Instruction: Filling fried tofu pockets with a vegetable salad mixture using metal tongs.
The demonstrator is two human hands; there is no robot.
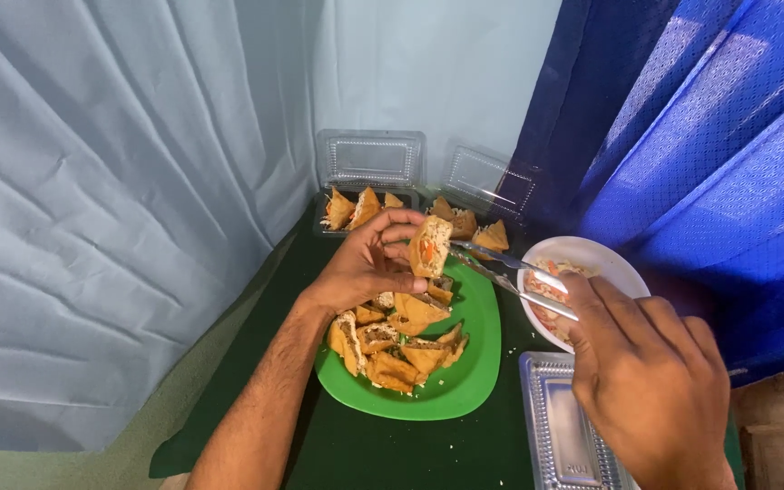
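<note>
Our left hand (360,263) pinches a golden fried stuffed tofu piece (430,245) above the green oval plastic plate (478,358). Our right hand (651,377) at 4 o'clock clamps metal tongs (501,269), tips at the tofu piece; white round bowl (614,265) at 3 o'clock.

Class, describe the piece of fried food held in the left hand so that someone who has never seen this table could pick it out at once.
Start at the green plate in the middle of the dark table. Just above its far edge the left hand holds one fried tofu piece upright. Unlike the pieces piled on the plate, it is lifted clear, its cut face showing pale and orange filling, with metal tongs pointing at it.
</note>
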